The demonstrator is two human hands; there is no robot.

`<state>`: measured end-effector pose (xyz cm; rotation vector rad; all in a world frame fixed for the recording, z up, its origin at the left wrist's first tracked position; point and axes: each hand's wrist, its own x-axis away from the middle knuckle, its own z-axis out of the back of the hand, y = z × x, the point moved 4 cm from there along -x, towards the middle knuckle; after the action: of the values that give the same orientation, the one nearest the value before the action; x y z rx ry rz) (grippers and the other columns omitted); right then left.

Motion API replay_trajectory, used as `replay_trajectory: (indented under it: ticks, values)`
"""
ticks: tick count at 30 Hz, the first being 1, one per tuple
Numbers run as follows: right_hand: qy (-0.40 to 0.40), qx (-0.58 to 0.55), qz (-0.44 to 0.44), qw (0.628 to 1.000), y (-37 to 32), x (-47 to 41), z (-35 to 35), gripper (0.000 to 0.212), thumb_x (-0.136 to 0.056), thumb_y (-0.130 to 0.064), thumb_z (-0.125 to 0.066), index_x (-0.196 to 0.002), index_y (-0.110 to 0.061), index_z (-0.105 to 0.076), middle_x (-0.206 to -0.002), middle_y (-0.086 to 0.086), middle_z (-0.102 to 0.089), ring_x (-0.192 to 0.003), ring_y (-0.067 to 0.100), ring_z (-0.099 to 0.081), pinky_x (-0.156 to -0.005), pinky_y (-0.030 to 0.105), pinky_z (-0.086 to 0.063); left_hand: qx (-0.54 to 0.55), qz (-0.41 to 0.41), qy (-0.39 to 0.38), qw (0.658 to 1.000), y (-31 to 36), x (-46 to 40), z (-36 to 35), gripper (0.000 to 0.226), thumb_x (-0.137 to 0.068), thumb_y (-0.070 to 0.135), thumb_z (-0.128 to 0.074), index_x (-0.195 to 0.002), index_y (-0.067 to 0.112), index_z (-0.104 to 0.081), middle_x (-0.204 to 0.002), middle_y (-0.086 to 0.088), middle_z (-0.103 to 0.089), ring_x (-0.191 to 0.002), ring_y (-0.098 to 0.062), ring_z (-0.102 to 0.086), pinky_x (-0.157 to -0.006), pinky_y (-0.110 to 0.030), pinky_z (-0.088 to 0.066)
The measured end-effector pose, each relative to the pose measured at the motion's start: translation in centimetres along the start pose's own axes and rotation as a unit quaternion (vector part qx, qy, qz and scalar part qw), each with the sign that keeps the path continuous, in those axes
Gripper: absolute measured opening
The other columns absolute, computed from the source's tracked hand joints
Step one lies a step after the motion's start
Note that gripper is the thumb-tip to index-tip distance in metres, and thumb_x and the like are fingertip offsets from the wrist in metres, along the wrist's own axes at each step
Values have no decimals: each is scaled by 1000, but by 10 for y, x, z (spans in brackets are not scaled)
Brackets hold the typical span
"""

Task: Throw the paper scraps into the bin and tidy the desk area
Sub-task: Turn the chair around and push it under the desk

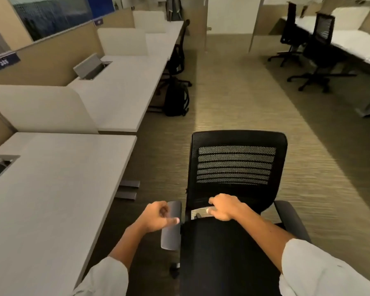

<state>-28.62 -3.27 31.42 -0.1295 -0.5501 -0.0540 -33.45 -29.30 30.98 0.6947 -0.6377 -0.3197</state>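
Left grip point(156, 217): fingers curled beside the chair's point(235, 163) grey armrest point(171, 236), thumb lying across the pad. I cannot tell whether it really clasps the armrest or has something in the fist.
Right grip point(223, 207): fingers hooked into the gap between seat and backrest, holding the chair there.
Paper scraps: none plainly visible. A pale patch point(198, 213) shows in the gap by the right fingertips, and it may be a scrap or only floor seen through.
Bin: not in view.
Counter point(51, 189): just left of the chair, with a cable hatch point(0, 165) open at its far-left edge.
Step, as I judge it: handling the chair, probably to tuck it in at the counter.
Risk, armrest: a crooked push could knock it against the counter edge.
Risk, fingers: the right ones sit in the gap, so a tilting backrest might pinch them.
Risk, rolling: shoved too hard, the chair could run up the aisle towards the backpack point(176, 101).
Risk, scraps: any left under the chair would be missed.
Writing: "345" on a blue sign point(3, 61) on the partition. A smaller tag point(98, 22) farther along is too blurred to read.
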Motion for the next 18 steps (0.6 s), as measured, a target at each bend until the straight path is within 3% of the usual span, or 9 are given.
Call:
replay_trajectory:
  ticks: [5, 7, 11, 13, 15, 18]
  values:
    - [17, 17, 39, 999, 56, 9, 0, 56, -97, -50, -48, -143, -19, -50, -137, 10, -61, -126, 33, -57, -95, 47, -49, 76, 25, 118, 990, 62, -10, -25, 33, -79, 40, -81, -99, 19, -66, -94, -1, -71, -89, -15, -68, -75, -29, -57]
    - [23, 23, 55, 998, 74, 12, 1, 55, -98, -51, -49, -143, -19, -50, -135, 9, -62, -125, 31, -58, -94, 46, -50, 96, 43, 143, 984, 82, -11, -35, 32, -82, 35, -80, -101, 14, -67, -95, -5, -71, -90, -18, -69, -77, -33, -58]
    - [32, 38, 64, 997, 116, 18, 18, 58, -98, -52, -49, -145, -18, -48, -135, 8, -61, -126, 30, -57, -94, 46, -50, 115, 68, 175, 976, 112, -17, -51, 31, -84, 30, -79, -103, 8, -67, -89, -5, -71, -73, -12, -67, -65, -25, -54]
    - [44, 44, 62, 996, 134, 19, 31, 59, -99, -52, -50, -148, -18, -46, -141, 8, -58, -131, 30, -54, -97, 46, -50, 124, 87, 180, 972, 115, -20, -56, 33, -84, 29, -79, -104, 6, -66, -89, -6, -70, -73, -14, -66, -69, -29, -55]
    - [55, 41, 55, 996, 145, 20, 35, 63, -99, -51, -50, -152, -18, -40, -153, 9, -47, -139, 31, -46, -103, 50, -48, 133, 110, 184, 968, 111, -26, -57, 34, -84, 29, -79, -106, 7, -65, -95, -8, -70, -85, -20, -68, -80, -35, -56]
    - [71, 22, 27, 997, 158, 22, 34, 73, -100, -52, -49, -160, -19, -21, -171, 8, -7, -150, 37, -26, -109, 55, -43, 134, 122, 188, 965, 108, -39, -56, 39, -84, 31, -79, -112, 8, -63, -99, -5, -68, -97, -22, -66, -83, -32, -52]
